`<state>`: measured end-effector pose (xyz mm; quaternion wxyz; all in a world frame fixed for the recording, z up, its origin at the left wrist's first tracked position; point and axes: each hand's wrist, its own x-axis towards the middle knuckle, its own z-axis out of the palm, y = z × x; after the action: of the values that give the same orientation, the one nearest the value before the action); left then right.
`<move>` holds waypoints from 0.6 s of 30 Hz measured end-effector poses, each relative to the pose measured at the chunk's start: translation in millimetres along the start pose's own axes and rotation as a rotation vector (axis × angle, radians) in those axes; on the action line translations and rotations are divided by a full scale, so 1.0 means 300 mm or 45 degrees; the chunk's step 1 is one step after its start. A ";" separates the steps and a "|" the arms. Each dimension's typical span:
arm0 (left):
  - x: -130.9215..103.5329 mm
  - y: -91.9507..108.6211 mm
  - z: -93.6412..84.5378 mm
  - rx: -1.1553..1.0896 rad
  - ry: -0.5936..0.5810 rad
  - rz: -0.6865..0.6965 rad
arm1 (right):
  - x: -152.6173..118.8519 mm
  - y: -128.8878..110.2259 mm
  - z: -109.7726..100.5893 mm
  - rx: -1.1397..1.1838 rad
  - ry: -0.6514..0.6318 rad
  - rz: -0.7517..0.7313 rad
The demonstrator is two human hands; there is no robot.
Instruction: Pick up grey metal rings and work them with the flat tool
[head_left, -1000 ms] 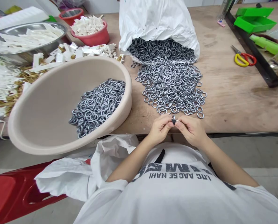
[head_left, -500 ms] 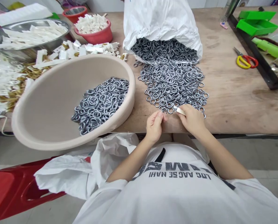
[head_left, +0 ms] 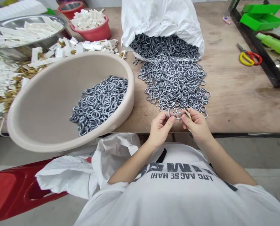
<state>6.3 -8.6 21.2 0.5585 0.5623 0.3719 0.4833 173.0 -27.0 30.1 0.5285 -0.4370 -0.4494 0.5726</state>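
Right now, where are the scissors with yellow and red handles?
In the head view, the scissors lie at the upper right on the brown wooden tabletop, beside the black metal frame and right of the spilled grey rings.

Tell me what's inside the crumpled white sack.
Many shiny, dark-grey rings show inside the mouth of the sack and spill onto the brown wooden table. The sack's upper side covers whatever lies deeper, so that cannot be seen.
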 end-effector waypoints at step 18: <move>-0.019 0.035 0.033 -0.284 -0.027 -0.272 | -0.067 -0.024 0.015 -0.835 -0.025 -0.421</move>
<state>13.1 -17.8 31.7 0.6698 0.4591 0.3675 0.4534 171.4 -47.1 38.7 0.4415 -0.4990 -0.6787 0.3090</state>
